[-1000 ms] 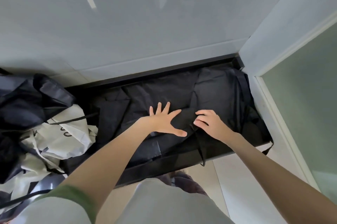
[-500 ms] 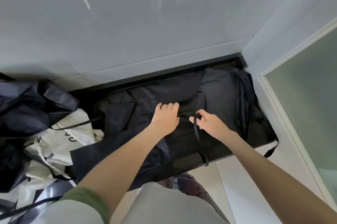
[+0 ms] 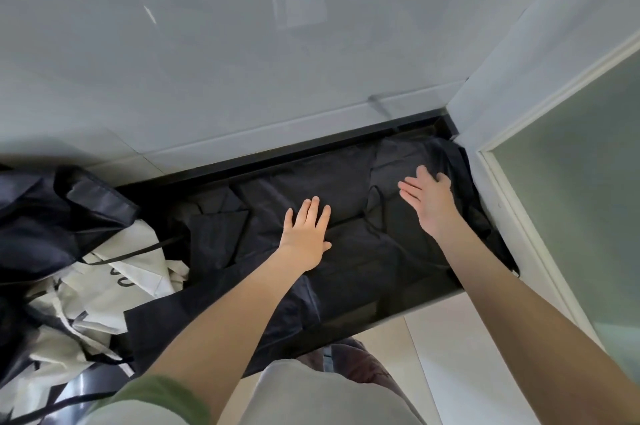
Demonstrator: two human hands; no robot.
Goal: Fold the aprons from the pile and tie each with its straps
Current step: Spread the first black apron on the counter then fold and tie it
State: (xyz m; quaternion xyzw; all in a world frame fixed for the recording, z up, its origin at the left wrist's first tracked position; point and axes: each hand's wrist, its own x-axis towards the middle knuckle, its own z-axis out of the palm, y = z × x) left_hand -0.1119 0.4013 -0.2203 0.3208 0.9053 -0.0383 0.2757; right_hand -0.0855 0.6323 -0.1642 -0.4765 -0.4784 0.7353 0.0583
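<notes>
Apron [image 3: 349,262], black, spread flat under both hands; left hand [image 3: 306,236] pressing flat, right hand [image 3: 427,204] open, fingers straight.

- The apron [image 3: 349,189] lies spread across the table [image 3: 311,146], which stands against the wall [image 3: 242,61].
- The left hand [image 3: 306,237] rests flat on the apron's middle.
- The right hand [image 3: 429,204] is over its right part.
- A strap [image 3: 365,213] loops between the hands.
- The pile [image 3: 104,272] lies left of the apron, touching it.
- A door frame [image 3: 519,227] stands right of the table.
</notes>
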